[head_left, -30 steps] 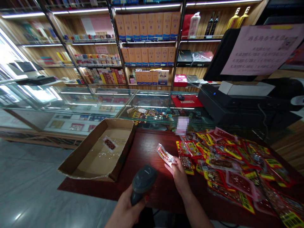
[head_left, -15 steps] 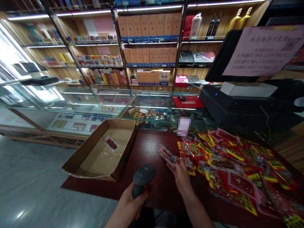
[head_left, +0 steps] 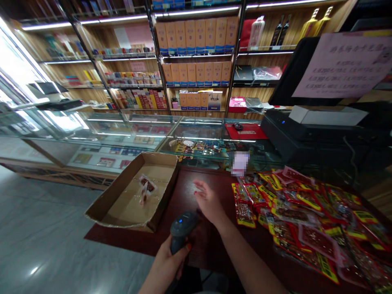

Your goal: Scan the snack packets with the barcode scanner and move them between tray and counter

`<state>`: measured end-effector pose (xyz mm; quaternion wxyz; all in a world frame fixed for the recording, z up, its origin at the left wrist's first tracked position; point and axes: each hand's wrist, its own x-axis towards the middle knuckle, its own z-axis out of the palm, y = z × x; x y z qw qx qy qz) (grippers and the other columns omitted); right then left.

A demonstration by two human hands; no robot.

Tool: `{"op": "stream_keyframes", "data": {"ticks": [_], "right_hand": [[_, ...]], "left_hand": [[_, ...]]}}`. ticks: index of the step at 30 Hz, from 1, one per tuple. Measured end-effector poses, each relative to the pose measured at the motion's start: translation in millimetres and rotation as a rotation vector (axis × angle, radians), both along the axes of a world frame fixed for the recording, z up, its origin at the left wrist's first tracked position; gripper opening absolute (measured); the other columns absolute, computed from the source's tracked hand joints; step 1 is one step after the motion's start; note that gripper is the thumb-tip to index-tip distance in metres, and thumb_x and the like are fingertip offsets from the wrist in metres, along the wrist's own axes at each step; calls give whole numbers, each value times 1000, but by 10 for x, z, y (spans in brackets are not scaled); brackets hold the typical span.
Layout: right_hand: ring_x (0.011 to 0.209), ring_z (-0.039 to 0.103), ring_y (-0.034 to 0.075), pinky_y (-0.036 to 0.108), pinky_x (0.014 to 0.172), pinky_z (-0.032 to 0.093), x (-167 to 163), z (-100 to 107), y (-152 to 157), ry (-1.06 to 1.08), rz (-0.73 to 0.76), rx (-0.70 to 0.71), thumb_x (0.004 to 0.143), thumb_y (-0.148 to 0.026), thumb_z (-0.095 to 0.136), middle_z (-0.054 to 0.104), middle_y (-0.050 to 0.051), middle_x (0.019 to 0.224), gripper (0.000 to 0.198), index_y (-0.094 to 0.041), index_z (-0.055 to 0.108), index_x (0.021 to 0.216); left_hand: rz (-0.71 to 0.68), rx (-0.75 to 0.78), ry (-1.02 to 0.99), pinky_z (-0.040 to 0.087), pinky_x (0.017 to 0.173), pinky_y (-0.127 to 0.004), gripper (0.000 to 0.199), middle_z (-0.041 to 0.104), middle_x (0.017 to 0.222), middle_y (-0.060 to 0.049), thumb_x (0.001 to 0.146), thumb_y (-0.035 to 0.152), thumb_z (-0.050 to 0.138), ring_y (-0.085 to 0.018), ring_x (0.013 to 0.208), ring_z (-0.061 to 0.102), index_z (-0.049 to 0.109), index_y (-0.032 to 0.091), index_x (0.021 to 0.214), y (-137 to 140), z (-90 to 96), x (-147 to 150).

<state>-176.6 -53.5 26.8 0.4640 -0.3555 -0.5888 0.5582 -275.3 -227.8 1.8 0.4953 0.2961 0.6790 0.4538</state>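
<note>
I hold a dark-grey, blue-lit scanner (head_left: 184, 223), its handle (head_left: 177, 245) partly hidden in my curled left hand (head_left: 168, 261), my right hand (head_left: 210, 203) loosely spread-fingered.

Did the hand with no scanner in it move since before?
Yes. Against the wooden table, the right hand has moved left and a little forward, toward the cardboard box.
</note>
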Motion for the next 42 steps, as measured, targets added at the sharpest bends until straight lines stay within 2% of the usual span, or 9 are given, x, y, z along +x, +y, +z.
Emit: {"op": "stream_keyframes", "data": {"ticks": [4,7,11,16,19,22,31,36,42], "right_hand": [[147,39,37,63,124,10,770,-299,132,-398,-327,135,81,-23,66,61,14,148,30,-24,71,111],[150,29,42,71,118,-4,1175,-458,142,-631,-479,190,83,-22,62,54,20,152,31,-21,70,113],[142,39,46,71,115,10,1395,-605,-53,-887,-548,294,82,-31,68,58,27,143,31,-16,70,109],[128,53,41,63,108,28,1516,-639,-334,-1289,-632,529,87,-26,61,67,21,132,19,-19,72,100],[126,56,37,57,107,30,1599,-590,-373,-1291,-661,578,94,-25,54,70,15,133,21,-23,74,89],[115,62,36,52,99,36,1658,-610,-363,-1292,-628,568,97,-36,53,75,16,123,25,-21,73,101],[111,67,38,68,110,23,1611,-810,-445,-1257,-598,595,92,-33,49,79,16,117,35,-18,69,116],[98,72,34,51,90,51,1660,-704,-430,-1074,-508,436,92,-33,45,78,18,114,40,-15,73,114],[117,69,33,47,90,58,1473,-587,-398,-441,-382,83,94,-46,54,67,12,143,44,-25,72,129]], "left_hand": [[-19,-3,2,26,37,-19,53,48,44,10,68,61,79,-7,33,36,60,17,91,51,146,-21],[-29,-3,-7,27,39,-19,51,47,43,10,70,57,79,-8,34,37,60,17,93,98,209,-18],[-20,8,-5,25,36,-20,53,46,42,11,67,59,80,-8,32,35,61,17,92,115,131,6],[-37,20,11,29,37,-20,53,49,47,9,68,61,78,-7,34,37,61,17,92,71,39,-4],[-41,11,35,29,37,-20,52,48,47,9,69,59,79,-8,34,37,62,17,94,45,46,-36],[-25,10,59,28,37,-20,49,46,45,10,72,57,78,-8,34,36,62,16,95,18,63,-80],[-50,-27,155,33,39,-21,45,46,48,10,79,47,73,-11,39,42,64,14,109,-93,164,-145],[-102,-24,144,32,40,-22,42,47,51,10,80,46,71,-10,40,40,64,14,107,-93,197,-98],[-87,-7,135,31,41,-22,43,47,47,10,78,48,74,-10,40,41,64,15,104,-37,337,-54]]}}
